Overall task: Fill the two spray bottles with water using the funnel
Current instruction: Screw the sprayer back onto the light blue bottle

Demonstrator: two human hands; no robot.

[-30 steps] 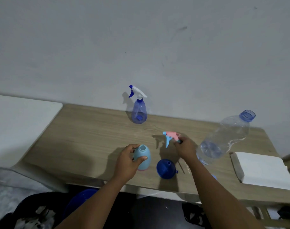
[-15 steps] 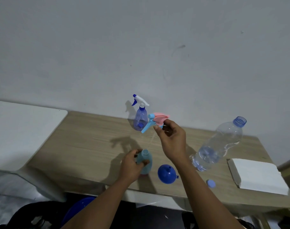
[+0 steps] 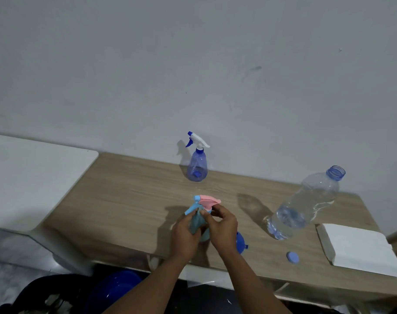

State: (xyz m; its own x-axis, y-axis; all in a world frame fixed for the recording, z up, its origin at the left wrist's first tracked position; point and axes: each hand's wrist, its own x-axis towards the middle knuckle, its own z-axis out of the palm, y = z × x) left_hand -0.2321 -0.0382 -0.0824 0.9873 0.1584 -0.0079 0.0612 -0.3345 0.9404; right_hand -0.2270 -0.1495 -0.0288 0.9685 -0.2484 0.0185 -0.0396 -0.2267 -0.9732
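Two hands meet over a light-blue spray bottle (image 3: 198, 225) near the table's (image 3: 134, 196) front edge: the left hand (image 3: 185, 236) grips its body, the right hand (image 3: 222, 227) pinches the pink trigger head (image 3: 207, 201). The funnel (image 3: 241, 243) lies just beside; the second spray bottle (image 3: 197, 165) stands by the wall.

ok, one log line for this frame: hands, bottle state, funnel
left hand: holds light blue bottle | right hand: at pink spray head on its neck | funnel: on table, unused
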